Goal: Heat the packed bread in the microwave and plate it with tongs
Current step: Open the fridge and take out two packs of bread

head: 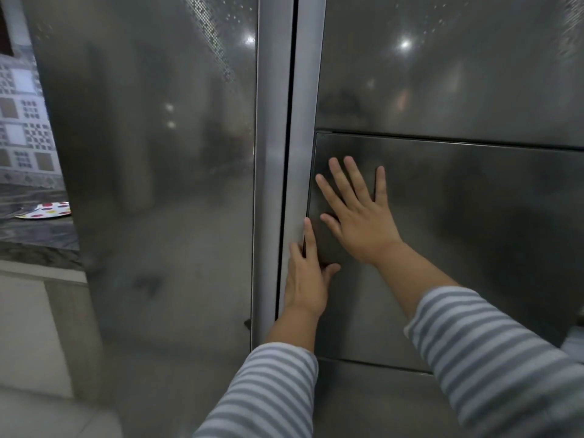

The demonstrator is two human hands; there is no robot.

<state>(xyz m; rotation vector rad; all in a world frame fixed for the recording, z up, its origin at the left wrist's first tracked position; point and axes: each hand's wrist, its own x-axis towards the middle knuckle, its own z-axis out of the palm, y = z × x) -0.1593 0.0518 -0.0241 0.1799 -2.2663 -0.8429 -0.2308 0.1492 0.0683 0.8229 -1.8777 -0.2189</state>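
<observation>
A tall steel refrigerator with two doors fills the view. My right hand (358, 213) lies flat with fingers spread on a rectangular inset panel (474, 241) in the right door (442, 74). My left hand (308, 276) rests lower, at the panel's left edge, with its fingertips tucked into the gap beside the door's vertical handle strip (300, 121). Neither hand holds anything. No bread, microwave or tongs appear in the head view.
The left door (158, 153) is closed. At the far left a white plate with coloured dots (44, 210) sits on a dark stone counter (38, 235) in front of a patterned tile wall (22, 121). Pale floor shows at bottom left.
</observation>
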